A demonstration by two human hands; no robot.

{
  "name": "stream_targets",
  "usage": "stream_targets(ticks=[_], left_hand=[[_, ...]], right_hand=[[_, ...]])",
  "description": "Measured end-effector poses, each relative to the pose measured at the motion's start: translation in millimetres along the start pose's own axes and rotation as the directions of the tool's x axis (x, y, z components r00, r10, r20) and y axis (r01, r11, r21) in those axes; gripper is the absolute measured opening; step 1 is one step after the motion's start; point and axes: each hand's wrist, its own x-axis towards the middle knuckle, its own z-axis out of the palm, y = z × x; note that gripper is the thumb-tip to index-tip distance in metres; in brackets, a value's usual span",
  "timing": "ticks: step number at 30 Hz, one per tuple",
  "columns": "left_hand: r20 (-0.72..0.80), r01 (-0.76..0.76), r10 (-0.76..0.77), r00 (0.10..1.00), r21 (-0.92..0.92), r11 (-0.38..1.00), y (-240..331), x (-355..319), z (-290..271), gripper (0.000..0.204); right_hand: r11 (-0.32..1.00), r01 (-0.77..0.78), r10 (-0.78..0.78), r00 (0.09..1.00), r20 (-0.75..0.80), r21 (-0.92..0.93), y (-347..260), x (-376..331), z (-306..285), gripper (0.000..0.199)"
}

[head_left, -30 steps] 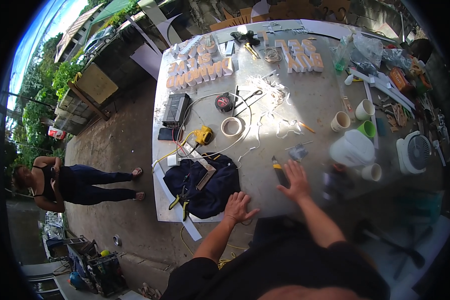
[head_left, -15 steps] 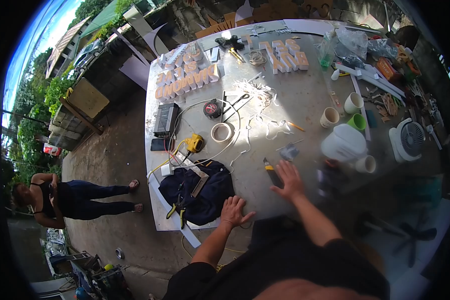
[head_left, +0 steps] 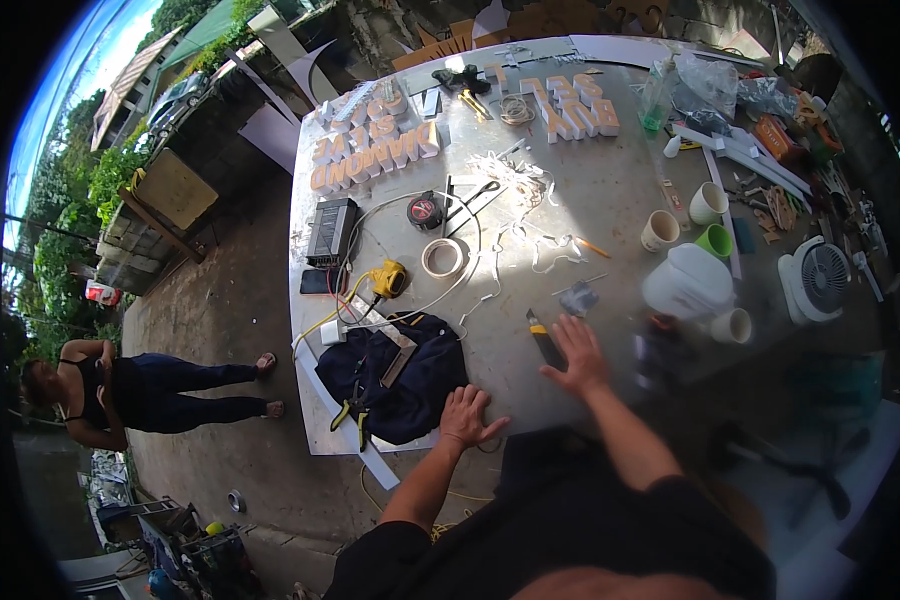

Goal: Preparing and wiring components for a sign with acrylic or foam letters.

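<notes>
A: Big metal table point(head_left: 505, 350) here, and what's at its near edge?
B: Dark blue cloth point(head_left: 432, 375), bunched up! Beside it, the left hand point(head_left: 467, 416), fingers spread.
A: And the right hand point(head_left: 582, 362)?
B: Spread too, palm down, thumb right by the yellow-and-black utility knife point(head_left: 545, 340) lying on the tabletop; whether they touch, I can't tell.
</notes>
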Motion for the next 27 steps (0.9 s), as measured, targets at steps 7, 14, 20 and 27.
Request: stream_targets(ticks=[7, 14, 20, 27], left_hand=[[-0.003, -0.005, 0.005, 1.000, -0.004, 1.000, -2.0, 0.9, 1.4, 0.060], [-0.004, 0.023, -0.023, 1.000, 0.015, 1.000, 0.6, 4.0, -4.3, 0.059], [-0.006, -0.001, 0.001, 1.000, -0.021, 1.000, -0.3, -2.7, 2.3, 0.064], [-0.026, -0.003, 0.002, 1.000, -0.003, 1.000, -1.5, 1.6, -1.8, 0.063]], right_hand=[[1.000, 0.009, -0.009, 1.000, -0.003, -0.002, 0.6, 0.4, 1.0, 0.102], [1.000, 0.013, -0.013, 1.000, 0.003, -0.004, -1.3, 4.4, -3.8, 0.101], [1.000, -0.004, 0.004, 1.000, 0.019, 0.003, -2.0, -4.9, -3.2, 0.103], [1.000, 0.003, -0.003, 1.000, 0.011, 0.013, -1.0, 0.7, -1.3, 0.102]])
